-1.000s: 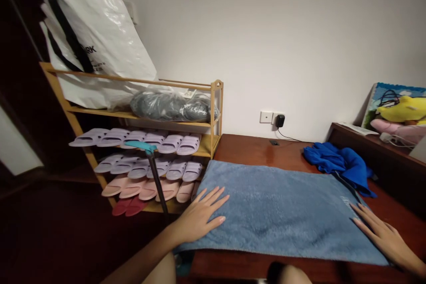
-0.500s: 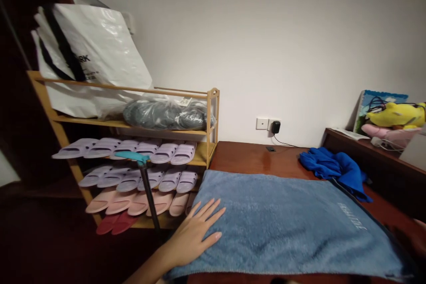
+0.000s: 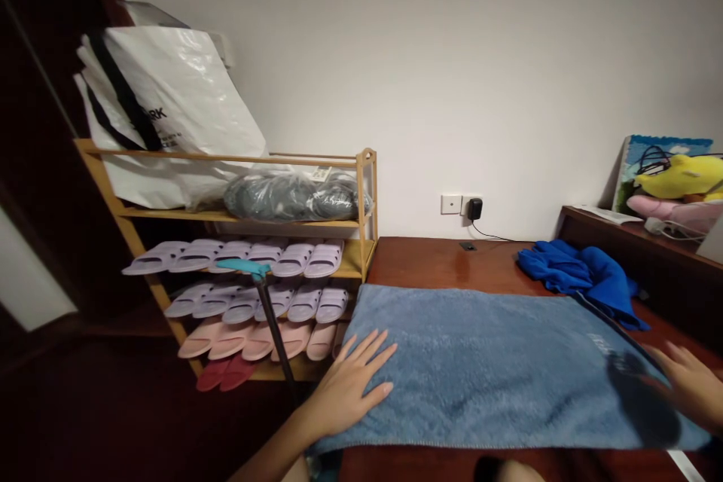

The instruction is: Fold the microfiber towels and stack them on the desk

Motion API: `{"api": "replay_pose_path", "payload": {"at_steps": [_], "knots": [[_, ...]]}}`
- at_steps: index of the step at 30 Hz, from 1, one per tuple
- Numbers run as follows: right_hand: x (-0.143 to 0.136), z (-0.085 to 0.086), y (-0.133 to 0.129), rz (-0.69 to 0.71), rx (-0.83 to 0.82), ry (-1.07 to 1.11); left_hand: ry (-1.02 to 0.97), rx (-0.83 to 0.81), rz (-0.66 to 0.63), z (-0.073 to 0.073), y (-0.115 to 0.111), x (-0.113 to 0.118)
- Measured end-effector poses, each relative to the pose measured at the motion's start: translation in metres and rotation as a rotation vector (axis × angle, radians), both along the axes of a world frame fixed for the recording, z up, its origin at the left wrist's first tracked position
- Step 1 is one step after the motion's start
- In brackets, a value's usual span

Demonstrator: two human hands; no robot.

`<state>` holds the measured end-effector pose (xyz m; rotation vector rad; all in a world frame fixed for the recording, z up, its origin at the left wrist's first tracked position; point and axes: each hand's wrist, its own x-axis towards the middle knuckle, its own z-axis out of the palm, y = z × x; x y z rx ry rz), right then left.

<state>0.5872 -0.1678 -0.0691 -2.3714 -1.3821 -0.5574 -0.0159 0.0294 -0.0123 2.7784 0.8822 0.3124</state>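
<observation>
- Wooden rack (image 3: 362, 184) with lilac slippers (image 3: 291, 260), pink slippers (image 3: 257, 341) below and red slippers (image 3: 236, 371) at the bottom
- White bag (image 3: 192, 90) with black straps, beside a plastic-wrapped grey bundle (image 3: 271, 197) on its top shelf
- Teal-topped dark pole (image 3: 275, 327) in front
- Black plug (image 3: 475, 208) at the wall, cord trailing behind the table (image 3: 418, 260)
- Crumpled bright-blue cloth (image 3: 587, 271) on the table
- Yellow plush (image 3: 683, 177) before a colourful picture (image 3: 636, 152)

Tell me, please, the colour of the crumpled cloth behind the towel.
Bright blue crumpled cloth; it shows best in the head view.

Right hand (image 3: 694, 385) blurred; lettering (image 3: 601, 345) on towel (image 3: 480, 369) unreadable.
</observation>
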Motion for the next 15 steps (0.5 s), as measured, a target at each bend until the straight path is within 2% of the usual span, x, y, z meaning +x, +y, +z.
{"api": "replay_pose_path", "payload": {"at_steps": [2, 4, 6, 8, 11, 13, 15], "knots": [[-0.048, 0.028, 0.042, 0.104, -0.077, -0.060, 0.004, -0.003, 0.002, -0.001, 0.000, 0.000], [-0.114, 0.048, 0.092, 0.243, -0.083, -0.081, 0.005, -0.009, 0.000, -0.001, 0.001, 0.000], [-0.174, 0.055, 0.136, 0.380, -0.107, -0.026, 0.005, -0.013, -0.003, -0.001, -0.001, -0.001], [-0.213, 0.049, 0.168, 0.433, -0.173, 0.065, 0.011, -0.016, -0.001, 0.002, -0.003, -0.004], [-0.231, 0.026, 0.186, 0.470, -0.244, 0.131, 0.033, -0.032, 0.002, 0.005, -0.010, -0.010], [-0.229, 0.013, 0.183, 0.486, -0.259, 0.145, 0.037, -0.045, -0.003, 0.007, -0.015, -0.015], [-0.225, 0.010, 0.175, 0.491, -0.241, 0.135, 0.025, -0.045, -0.004, 0.008, -0.017, -0.019]]}}
